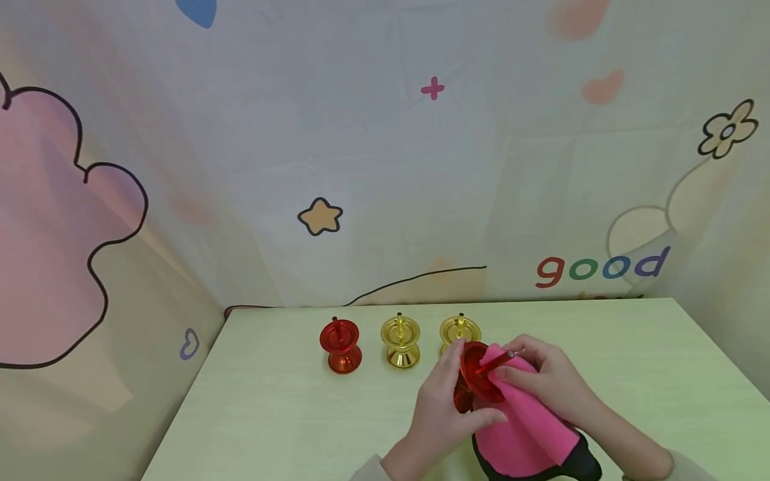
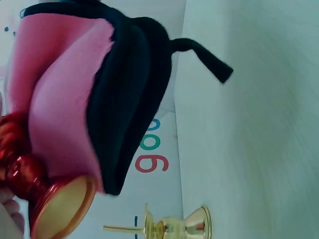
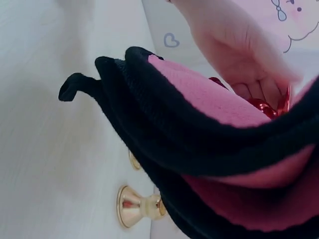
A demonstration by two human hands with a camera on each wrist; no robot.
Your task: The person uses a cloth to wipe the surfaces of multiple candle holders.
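My left hand (image 1: 436, 407) holds a shiny red candle holder (image 1: 474, 371), tilted, with its dish toward the right. A thin red stem rises from that dish. My right hand (image 1: 559, 377) pinches a pink cloth (image 1: 511, 437) with black edging against the dish, beside the stem. In the left wrist view, the holder's flared base (image 2: 62, 209) faces the camera and the cloth (image 2: 65, 94) covers its upper part. Folds of cloth (image 3: 214, 99) fill much of the right wrist view, hiding most of the holder; my right fingers are out of sight there.
Along the back of the pale table (image 1: 271, 407) stand another red candle holder (image 1: 344, 347) and two gold ones, one in the middle (image 1: 401, 342) and one farther right (image 1: 460, 331), partly behind my left fingers. A printed curtain (image 1: 385, 147) hangs behind the table.
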